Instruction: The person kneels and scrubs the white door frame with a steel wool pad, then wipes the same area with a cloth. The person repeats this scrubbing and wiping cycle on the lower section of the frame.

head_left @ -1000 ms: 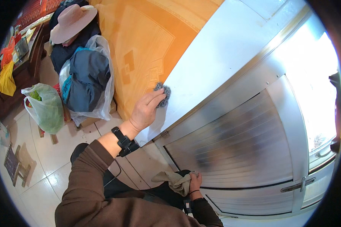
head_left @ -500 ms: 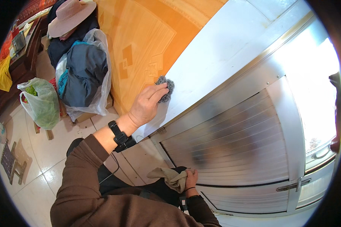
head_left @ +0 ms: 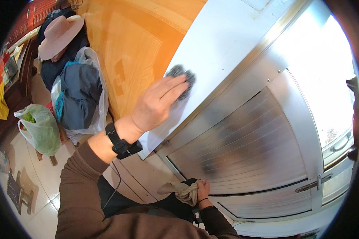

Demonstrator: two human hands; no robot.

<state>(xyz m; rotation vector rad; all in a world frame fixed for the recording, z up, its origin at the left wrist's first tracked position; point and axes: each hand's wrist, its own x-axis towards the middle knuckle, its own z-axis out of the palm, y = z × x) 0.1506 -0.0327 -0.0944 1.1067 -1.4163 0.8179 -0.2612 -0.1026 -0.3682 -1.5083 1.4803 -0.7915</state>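
My left hand [head_left: 157,101] presses a grey steel wool scrubber [head_left: 183,75] against a white panel [head_left: 223,49], its fingers closed round the pad. A black strap with a small device [head_left: 123,145] circles that wrist. Lower down, beside the metal door, my right hand [head_left: 203,189] grips a beige striped cloth [head_left: 183,193], which hangs in folds over my dark trousers. The cloth hides part of that hand's fingers. Along the white panel's left side runs an orange-brown wood-patterned surface [head_left: 135,44].
The silver ribbed door [head_left: 243,143] with a lever handle [head_left: 313,184] stands close on my right. To the left are a plastic bag of dark clothing [head_left: 81,95], a pink hat [head_left: 60,36], a translucent green bag [head_left: 40,129] and a small stool [head_left: 20,191] on the tiled floor.
My left hand and the scrubber have moved slightly up and right over the white panel, away from the wood-patterned edge. My view has shifted a little; my right hand still holds the cloth.
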